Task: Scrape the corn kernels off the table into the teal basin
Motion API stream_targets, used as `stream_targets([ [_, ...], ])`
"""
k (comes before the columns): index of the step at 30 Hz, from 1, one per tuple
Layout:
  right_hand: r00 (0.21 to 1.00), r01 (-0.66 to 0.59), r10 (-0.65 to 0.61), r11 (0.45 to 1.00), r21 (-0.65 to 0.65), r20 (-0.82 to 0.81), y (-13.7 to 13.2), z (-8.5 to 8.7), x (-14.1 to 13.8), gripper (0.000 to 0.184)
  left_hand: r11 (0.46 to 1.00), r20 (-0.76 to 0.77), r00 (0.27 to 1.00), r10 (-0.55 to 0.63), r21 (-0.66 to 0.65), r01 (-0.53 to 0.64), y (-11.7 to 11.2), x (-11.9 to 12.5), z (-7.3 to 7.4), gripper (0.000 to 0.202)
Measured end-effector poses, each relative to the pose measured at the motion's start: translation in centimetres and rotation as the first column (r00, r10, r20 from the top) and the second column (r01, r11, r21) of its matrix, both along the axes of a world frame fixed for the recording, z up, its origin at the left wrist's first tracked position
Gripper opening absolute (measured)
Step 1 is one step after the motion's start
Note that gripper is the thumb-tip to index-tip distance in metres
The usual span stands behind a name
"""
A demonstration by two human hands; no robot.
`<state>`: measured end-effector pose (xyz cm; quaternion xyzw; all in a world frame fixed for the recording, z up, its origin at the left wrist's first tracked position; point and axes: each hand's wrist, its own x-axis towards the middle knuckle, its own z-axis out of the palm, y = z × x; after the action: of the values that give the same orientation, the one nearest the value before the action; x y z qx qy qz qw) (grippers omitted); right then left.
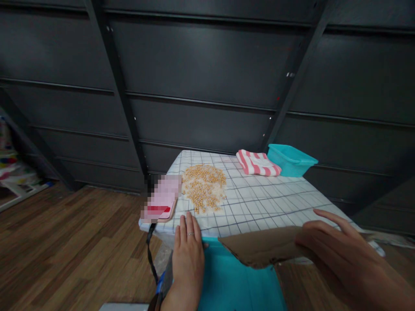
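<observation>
My left hand (188, 255) lies with its fingers stretched over the table's front edge, near a pile of yellow beans mixed with white grains (204, 185). Its thumb side is by the rim of a teal bin (240, 280) below the table edge; whether it grips the rim cannot be made out. My right hand (340, 250) holds a torn-edged piece of brown cardboard (262, 246) by its right end. The cardboard is over the bin, along the front of the table.
A checked white cloth (259, 203) covers the table. A pink phone (167, 211) with a dark strap lies at its left edge. A folded pink-and-white striped towel (258, 163) and a teal basket (290, 160) stand at the back right. A dark panelled wall (201, 60) rises behind.
</observation>
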<state>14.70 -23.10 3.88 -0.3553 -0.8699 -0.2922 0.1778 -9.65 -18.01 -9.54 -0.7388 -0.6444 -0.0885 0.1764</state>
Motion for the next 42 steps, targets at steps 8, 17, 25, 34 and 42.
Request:
stream_targets([
  [8, 0.999, 0.036, -0.036, 0.999, -0.022, -0.012, 0.2, 0.3, 1.1, 0.027, 1.0, -0.033, 0.999, 0.008, 0.011, -0.007, 0.1, 0.1, -0.1, 0.049],
  [17, 0.993, 0.114, -0.116, 0.992, 0.054, 0.028, 4.3, -0.4, 1.4, 0.021, 1.0, 0.019, 1.0, -0.01, -0.016, 0.011, 0.1, 0.1, -0.2, 0.05],
  [25, 0.998, 0.068, -0.069, 0.994, 0.088, 0.0, 7.7, -1.0, -0.6, 0.02, 1.0, -0.023, 1.0, -0.014, 0.022, 0.015, 0.3, -0.1, -0.3, 0.05],
  [34, 0.999, 0.035, -0.033, 0.998, 0.056, -0.033, 9.4, -1.7, -2.5, 0.024, 0.999, -0.011, 1.0, -0.005, 0.039, 0.005, 0.3, -0.2, -0.8, 0.051],
  [42, 0.997, 0.009, -0.004, 0.998, 0.056, -0.081, 8.9, -1.0, -2.3, 0.022, 0.994, -0.018, 1.0, 0.003, 0.113, -0.001, 0.2, -0.2, -0.9, 0.047],
])
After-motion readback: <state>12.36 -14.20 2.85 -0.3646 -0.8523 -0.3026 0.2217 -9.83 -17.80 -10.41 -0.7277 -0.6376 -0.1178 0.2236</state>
